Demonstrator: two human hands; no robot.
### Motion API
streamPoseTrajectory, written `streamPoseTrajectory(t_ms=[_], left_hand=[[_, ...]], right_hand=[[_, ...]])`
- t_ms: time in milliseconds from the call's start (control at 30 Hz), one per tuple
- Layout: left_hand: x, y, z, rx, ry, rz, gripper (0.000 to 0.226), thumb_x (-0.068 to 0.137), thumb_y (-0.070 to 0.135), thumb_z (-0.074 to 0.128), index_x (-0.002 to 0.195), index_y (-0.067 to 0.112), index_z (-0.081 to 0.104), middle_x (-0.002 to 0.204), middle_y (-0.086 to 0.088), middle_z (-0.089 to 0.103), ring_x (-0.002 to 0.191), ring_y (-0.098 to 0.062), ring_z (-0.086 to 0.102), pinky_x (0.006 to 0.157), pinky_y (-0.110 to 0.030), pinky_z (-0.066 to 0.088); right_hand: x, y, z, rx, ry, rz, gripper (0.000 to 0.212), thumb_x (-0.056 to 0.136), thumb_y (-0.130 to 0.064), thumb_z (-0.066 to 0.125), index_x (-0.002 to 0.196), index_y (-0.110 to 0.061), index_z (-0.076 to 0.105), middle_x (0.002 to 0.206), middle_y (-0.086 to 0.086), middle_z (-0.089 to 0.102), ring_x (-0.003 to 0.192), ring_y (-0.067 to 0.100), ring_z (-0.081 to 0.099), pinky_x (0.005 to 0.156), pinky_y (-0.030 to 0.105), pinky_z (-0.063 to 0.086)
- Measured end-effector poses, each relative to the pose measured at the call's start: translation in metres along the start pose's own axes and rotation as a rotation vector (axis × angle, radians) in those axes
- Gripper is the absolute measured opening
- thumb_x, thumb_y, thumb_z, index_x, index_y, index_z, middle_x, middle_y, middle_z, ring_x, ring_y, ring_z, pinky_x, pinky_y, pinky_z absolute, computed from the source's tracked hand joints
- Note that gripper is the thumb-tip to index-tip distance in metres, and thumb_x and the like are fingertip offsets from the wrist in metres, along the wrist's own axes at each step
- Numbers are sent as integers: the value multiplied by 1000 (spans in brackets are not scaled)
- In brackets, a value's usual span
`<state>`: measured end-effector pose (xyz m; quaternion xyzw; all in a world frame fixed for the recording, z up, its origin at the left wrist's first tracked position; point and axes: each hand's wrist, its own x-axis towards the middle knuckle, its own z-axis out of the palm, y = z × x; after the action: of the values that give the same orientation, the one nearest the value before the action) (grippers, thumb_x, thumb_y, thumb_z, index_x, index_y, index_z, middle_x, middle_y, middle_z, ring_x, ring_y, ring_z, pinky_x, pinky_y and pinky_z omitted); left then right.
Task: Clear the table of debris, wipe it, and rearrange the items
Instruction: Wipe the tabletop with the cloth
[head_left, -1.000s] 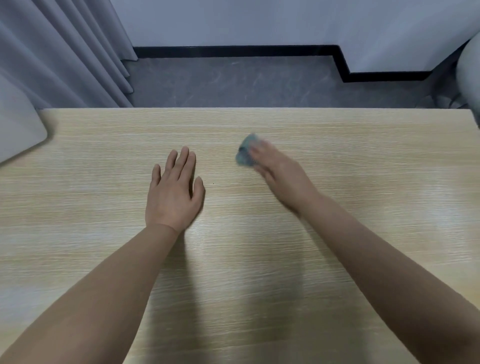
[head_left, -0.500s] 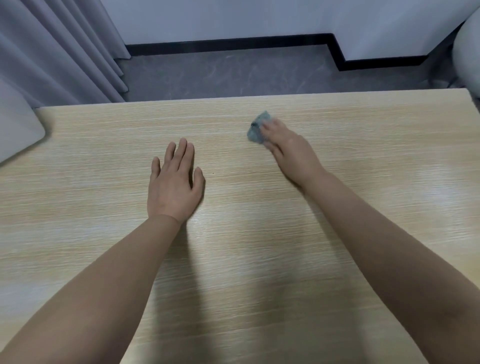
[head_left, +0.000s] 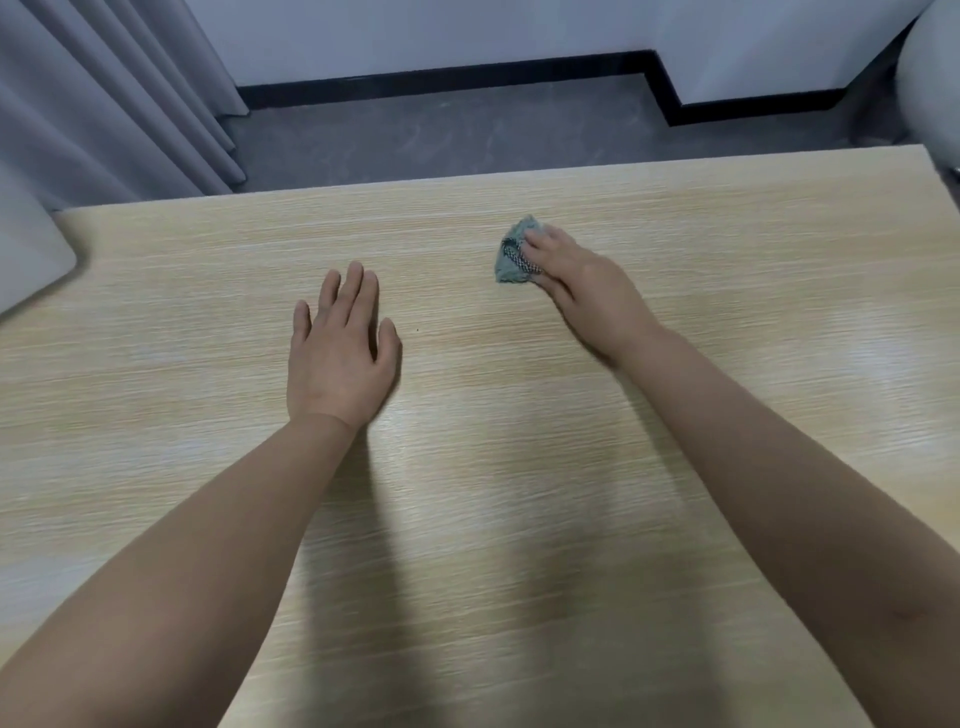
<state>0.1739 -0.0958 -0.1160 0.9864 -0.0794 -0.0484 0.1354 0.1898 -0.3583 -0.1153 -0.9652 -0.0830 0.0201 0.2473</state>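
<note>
A small crumpled grey-green cloth (head_left: 511, 254) lies on the light wooden table (head_left: 208, 467), right of centre and toward the far edge. My right hand (head_left: 587, 291) presses down on it with fairly straight fingers, hiding the cloth's right part. To its left, my left hand (head_left: 337, 358) rests flat on the table, palm down with the fingers together, holding nothing.
A white rounded object (head_left: 26, 260) overlaps the table's left end. Part of a white chair (head_left: 930, 78) stands past the far right corner. Grey curtains (head_left: 104, 104) hang at the back left, and grey floor lies beyond the far edge.
My right hand has slid the cloth away from me toward the far edge and slightly right. My left hand has stayed flat in the same spot.
</note>
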Motion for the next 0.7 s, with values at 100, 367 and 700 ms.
streamPoseTrajectory(t_ms=[100,367,700], left_hand=[[0,-1,0,0,5,1,54,98,33,25,150,18,19,158,5,11,145,-12,3,118,-39,2],[1,0,0,-8,9,9,53,98,32,26,149,17,21,157,4,13,145,-14,4,118,-40,2],[-10,1,-8,-29,-5,70,50,99,28,31,147,13,29,156,-3,20,145,-19,10,118,-40,5]], right_hand=[[-37,-23,20,45,-1,-88,43,97,-15,47,139,-16,42,148,1,37,140,15,27,114,21,17],[-51,-12,9,42,-180,-280,41,99,-24,36,139,-22,43,148,0,38,138,16,32,115,28,22],[-92,-58,27,149,-54,-57,42,97,-16,48,139,-13,43,147,4,36,138,11,24,114,22,16]])
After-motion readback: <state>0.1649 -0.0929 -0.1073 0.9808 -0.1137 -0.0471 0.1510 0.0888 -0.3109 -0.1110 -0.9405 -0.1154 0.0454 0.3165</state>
